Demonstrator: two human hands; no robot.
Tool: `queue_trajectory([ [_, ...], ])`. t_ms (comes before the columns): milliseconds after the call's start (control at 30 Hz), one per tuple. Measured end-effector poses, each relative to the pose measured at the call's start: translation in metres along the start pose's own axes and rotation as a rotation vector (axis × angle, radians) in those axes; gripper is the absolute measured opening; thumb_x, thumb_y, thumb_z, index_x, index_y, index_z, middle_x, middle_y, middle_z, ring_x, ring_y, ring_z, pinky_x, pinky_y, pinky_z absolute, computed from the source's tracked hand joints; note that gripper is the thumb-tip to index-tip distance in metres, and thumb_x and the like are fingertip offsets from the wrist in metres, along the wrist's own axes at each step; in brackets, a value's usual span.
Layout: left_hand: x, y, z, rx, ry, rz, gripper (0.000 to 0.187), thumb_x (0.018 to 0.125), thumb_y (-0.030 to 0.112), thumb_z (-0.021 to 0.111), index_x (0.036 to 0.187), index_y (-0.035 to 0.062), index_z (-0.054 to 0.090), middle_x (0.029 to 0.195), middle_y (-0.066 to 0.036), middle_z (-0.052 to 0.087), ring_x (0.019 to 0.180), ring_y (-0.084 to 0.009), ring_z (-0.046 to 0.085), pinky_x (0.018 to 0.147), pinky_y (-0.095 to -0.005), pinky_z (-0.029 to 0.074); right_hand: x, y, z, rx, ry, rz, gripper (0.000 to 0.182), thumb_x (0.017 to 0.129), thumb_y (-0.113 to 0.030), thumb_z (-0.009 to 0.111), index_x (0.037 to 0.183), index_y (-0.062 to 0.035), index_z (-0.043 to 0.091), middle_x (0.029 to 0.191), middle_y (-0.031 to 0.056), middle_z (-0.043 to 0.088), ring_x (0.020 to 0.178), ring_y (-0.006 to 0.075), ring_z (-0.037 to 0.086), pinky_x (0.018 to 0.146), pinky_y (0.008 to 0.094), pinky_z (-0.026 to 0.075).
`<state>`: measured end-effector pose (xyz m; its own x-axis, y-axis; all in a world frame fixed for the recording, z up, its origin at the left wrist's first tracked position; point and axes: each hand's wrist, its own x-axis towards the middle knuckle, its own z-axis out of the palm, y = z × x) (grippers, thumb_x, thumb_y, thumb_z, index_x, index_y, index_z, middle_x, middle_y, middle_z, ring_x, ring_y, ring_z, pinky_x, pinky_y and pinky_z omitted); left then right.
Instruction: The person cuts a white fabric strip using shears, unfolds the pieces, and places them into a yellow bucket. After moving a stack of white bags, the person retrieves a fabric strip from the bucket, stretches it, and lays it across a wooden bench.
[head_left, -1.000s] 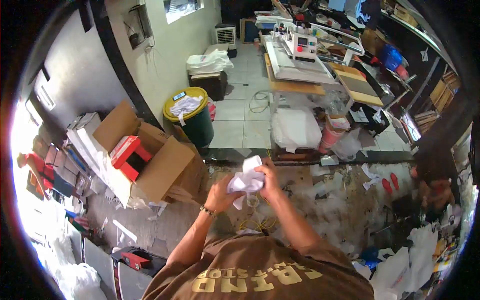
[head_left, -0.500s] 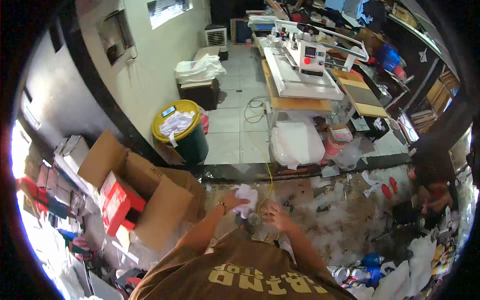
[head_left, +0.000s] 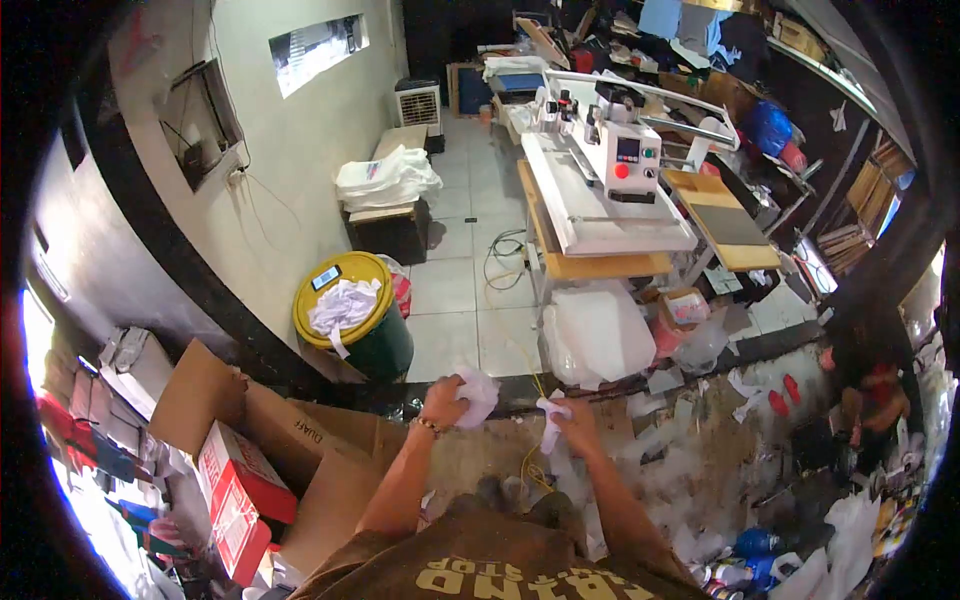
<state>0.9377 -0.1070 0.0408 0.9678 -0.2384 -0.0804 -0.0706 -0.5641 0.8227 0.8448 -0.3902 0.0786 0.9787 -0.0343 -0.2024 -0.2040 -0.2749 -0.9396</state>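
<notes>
The left grip [head_left: 445, 401] pinched a white bundle [head_left: 482, 397].
It lay at three o'clock; the right grip [head_left: 578, 427] pinched a white strip [head_left: 551, 427] at nine, running roughly twelve to six.

I wear a brown T-shirt [head_left: 490, 540], its loose cloth creased across my front. Block lettering [head_left: 450, 583] in a pale yellowish tone runs over the chest, in a larger and a smaller size; "STOP" can be made out among the small capitals, while the rest is cut off or blurred. The short brown sleeves leave both my forearms [head_left: 398, 480] bare. My left hand [head_left: 443, 401] and right hand [head_left: 578, 424] are bare too, and round my left wrist sits a narrow bracelet [head_left: 426, 425], apparently beaded, mixing dark and lighter tones.
</notes>
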Motion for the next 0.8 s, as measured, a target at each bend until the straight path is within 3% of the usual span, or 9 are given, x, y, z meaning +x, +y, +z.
queue_trajectory([
  [33,0.004,0.009,-0.008,0.166,0.077,0.081,0.044,0.077,0.033,0.071,0.108,0.0028,0.063,0.102,-0.017,0.068,0.089,-0.0314,0.067,0.076,-0.0412,0.053,-0.015,-0.057,-0.010,-0.228,-0.007,0.013,0.029,0.082,-0.012,0.067,0.109,-0.0046,0.059,0.096,0.0138,0.063,0.085,0.0273,0.062,0.069,0.0370,0.049],
  [133,0.012,0.068,-0.035,0.425,0.180,0.067,0.040,0.073,0.036,0.076,0.097,0.0066,0.065,0.087,-0.017,0.069,0.082,-0.0377,0.066,0.072,-0.0451,0.053,0.026,0.039,-0.020,-0.379,0.238,-0.380,0.023,0.083,-0.015,0.066,0.102,-0.0049,0.061,0.091,0.0191,0.063,0.087,0.0356,0.062,0.070,0.0433,0.049],
  [267,0.038,0.074,-0.044,0.491,0.200,0.083,0.024,0.075,0.027,0.075,0.092,0.0112,0.071,0.086,-0.012,0.070,0.080,-0.0351,0.066,0.069,-0.0460,0.053,0.040,0.059,-0.046,-0.628,0.291,-0.332,0.020,0.084,-0.021,0.066,0.095,-0.0057,0.061,0.086,0.0189,0.065,0.085,0.0374,0.063,0.071,0.0464,0.048],
  [367,0.052,0.080,-0.050,0.481,0.484,0.478,0.017,0.073,0.026,0.074,0.084,0.0129,0.074,0.086,-0.007,0.070,0.077,-0.0307,0.064,0.068,-0.0418,0.053,0.057,0.086,-0.075,-0.831,0.294,-0.289,0.021,0.085,-0.026,0.066,0.093,-0.0066,0.062,0.083,0.0178,0.066,0.085,0.0400,0.063,0.070,0.0475,0.048],
  [433,0.052,0.101,-0.055,0.447,0.447,0.458,0.017,0.073,0.024,0.075,0.084,0.0106,0.074,0.086,-0.008,0.070,0.078,-0.0303,0.065,0.068,-0.0395,0.053,0.061,0.089,-0.090,-1.045,0.504,-0.668,0.019,0.089,-0.024,0.062,0.093,-0.0052,0.061,0.085,0.0191,0.066,0.082,0.0401,0.063,0.067,0.0474,0.047],
  [533,0.066,0.110,-0.046,0.304,0.362,0.425,0.017,0.075,0.022,0.073,0.085,0.0083,0.073,0.087,-0.010,0.069,0.080,-0.0308,0.065,0.068,-0.0378,0.053,0.073,0.084,-0.101,-0.843,0.406,-0.255,0.019,0.093,-0.023,0.058,0.093,-0.0035,0.060,0.081,0.0177,0.064,0.080,0.0329,0.063,0.065,0.0428,0.048],
  [667,0.066,0.126,0.011,0.007,0.162,0.256,0.018,0.080,0.019,0.069,0.092,0.0057,0.071,0.094,-0.014,0.069,0.088,-0.0312,0.067,0.074,-0.0367,0.053,0.111,0.090,-0.078,-0.164,0.268,-0.477,0.024,0.096,-0.025,0.055,0.092,-0.0014,0.058,0.079,0.0140,0.059,0.073,0.0207,0.056,0.064,0.0376,0.048],
  [733,0.058,0.132,0.047,-0.257,-0.114,0.250,0.049,0.074,0.017,0.077,0.120,0.0080,0.062,0.097,-0.018,0.069,0.092,-0.0263,0.068,0.081,-0.0338,0.052,0.117,0.073,-0.046,-0.019,0.191,-0.480,0.025,0.097,-0.025,0.055,0.093,-0.0010,0.058,0.083,0.0112,0.059,0.074,0.0185,0.055,0.067,0.0349,0.049],
  [800,0.052,0.128,0.076,-0.047,0.020,0.565,0.061,0.071,0.019,0.080,0.127,0.0100,0.057,0.096,-0.018,0.069,0.091,-0.0244,0.067,0.080,-0.0334,0.052,0.101,0.012,-0.035,-0.035,0.157,-0.444,0.024,0.097,-0.024,0.055,0.094,-0.0008,0.058,0.087,0.0099,0.060,0.075,0.0185,0.057,0.069,0.0338,0.049],
])
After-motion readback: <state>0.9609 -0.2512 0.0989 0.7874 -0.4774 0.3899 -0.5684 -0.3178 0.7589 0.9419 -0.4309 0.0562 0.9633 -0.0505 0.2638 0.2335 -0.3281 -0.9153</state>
